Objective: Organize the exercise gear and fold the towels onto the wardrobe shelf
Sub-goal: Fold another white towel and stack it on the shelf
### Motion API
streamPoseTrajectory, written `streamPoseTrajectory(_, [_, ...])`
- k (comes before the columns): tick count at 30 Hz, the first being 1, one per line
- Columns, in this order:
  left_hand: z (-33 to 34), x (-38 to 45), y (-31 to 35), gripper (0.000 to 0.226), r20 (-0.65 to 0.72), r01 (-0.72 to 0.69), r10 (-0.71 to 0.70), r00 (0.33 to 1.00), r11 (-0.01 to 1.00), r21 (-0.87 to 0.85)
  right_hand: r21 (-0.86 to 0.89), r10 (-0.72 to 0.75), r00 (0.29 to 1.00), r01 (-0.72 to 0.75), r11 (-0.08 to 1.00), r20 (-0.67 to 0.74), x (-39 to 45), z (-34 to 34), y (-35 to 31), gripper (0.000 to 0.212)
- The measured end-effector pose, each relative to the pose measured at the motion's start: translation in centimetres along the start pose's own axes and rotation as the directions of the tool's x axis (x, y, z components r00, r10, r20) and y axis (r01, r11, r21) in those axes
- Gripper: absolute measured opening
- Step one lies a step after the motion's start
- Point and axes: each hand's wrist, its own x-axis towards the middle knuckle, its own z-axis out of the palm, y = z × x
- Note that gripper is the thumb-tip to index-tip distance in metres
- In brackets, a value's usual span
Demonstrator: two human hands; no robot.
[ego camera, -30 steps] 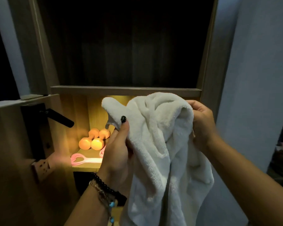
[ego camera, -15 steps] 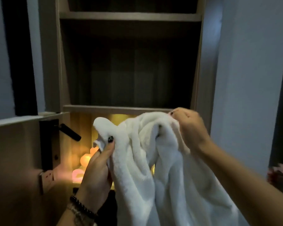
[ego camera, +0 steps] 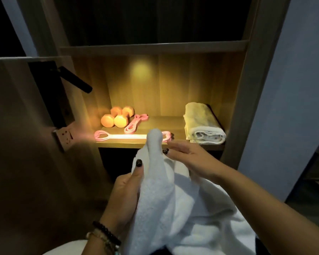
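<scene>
Left hand (ego camera: 126,196) fingers behind towel (ego camera: 173,203)

The white towel (ego camera: 173,199) runs off the bottom edge and covers the left hand's (ego camera: 125,196) fingers and part of the long pink band (ego camera: 122,136).
</scene>
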Motion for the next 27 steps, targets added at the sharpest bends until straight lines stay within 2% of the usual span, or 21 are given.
streamPoseTrajectory(3, [0.5, 0.5, -0.9, 0.065, -0.003, 0.02, -0.02, 1.0, 0.997, 0.079, 0.013, -0.025, 0.996, 0.024, 1.0, 0.088, 0.5, 0.2, 1.1, 0.05])
streamPoseTrajectory(7, [0.9, 1.2, -2.7, 0.046, -0.083, 0.011, -0.007, 0.997, 0.999, 0.052, 0.198, -0.022, 0.998, 0.009, 0.98, 0.063, 0.6, 1.2, 3.7, 0.039])
streamPoseTrajectory(9, [0.8, 1.5, -3.1, 0.04, -0.146, -0.014, 0.018, 0.989, 0.999, 0.03, 0.219, -0.074, 0.995, 0.058, 0.974, 0.065, 0.3, 2.2, 4.5, 0.028])
streamPoseTrajectory(11, [0.6, 1.9, -3.2, 0.035, -0.222, -0.052, 0.056, 0.973, 0.998, 0.027, 0.214, -0.115, 0.993, 0.114, 0.97, -0.005, 0.3, 2.8, 5.1, 0.018])
streamPoseTrajectory(13, [0.3, 2.3, -2.8, 0.031, -0.329, -0.111, 0.118, 0.937, 0.993, 0.042, 0.184, -0.13, 0.981, 0.155, 0.971, -0.141, 0.4, 2.9, 5.2, 0.013])
streamPoseTrajectory(15, [0.1, 2.6, -2.3, 0.022, -0.411, -0.157, 0.162, 0.897, 0.986, 0.047, 0.1, -0.158, 0.945, 0.194, 0.976, -0.286, 0.4, 2.4, 5.0, 0.013])
streamPoseTrajectory(17, [-0.1, 2.8, -1.9, 0.015, -0.444, -0.182, 0.18, 0.878, 0.983, 0.037, 0.042, -0.215, 0.913, 0.244, 0.969, -0.348, 0.1, 1.4, 4.4, 0.013])
streamPoseTrajectory(21, [-0.1, 2.8, -0.9, 0.023, -0.414, -0.154, 0.145, 0.899, 0.988, 0.013, 0.054, -0.342, 0.906, 0.365, 0.929, -0.251, -0.5, -0.4, 3.3, 0.009])
streamPoseTrajectory(24, [0.2, 2.7, 0.9, 0.025, -0.308, -0.153, 0.14, 0.941, 0.988, -0.019, -0.044, -0.414, 0.889, 0.414, 0.909, -0.195, -0.4, -0.9, 2.5, 0.018])
streamPoseTrajectory(27, [0.3, 2.2, 2.9, 0.021, -0.171, -0.225, 0.229, 0.958, 0.973, 0.042, -0.156, -0.498, 0.864, 0.483, 0.862, -0.074, -0.1, -1.0, 1.3, 0.023])
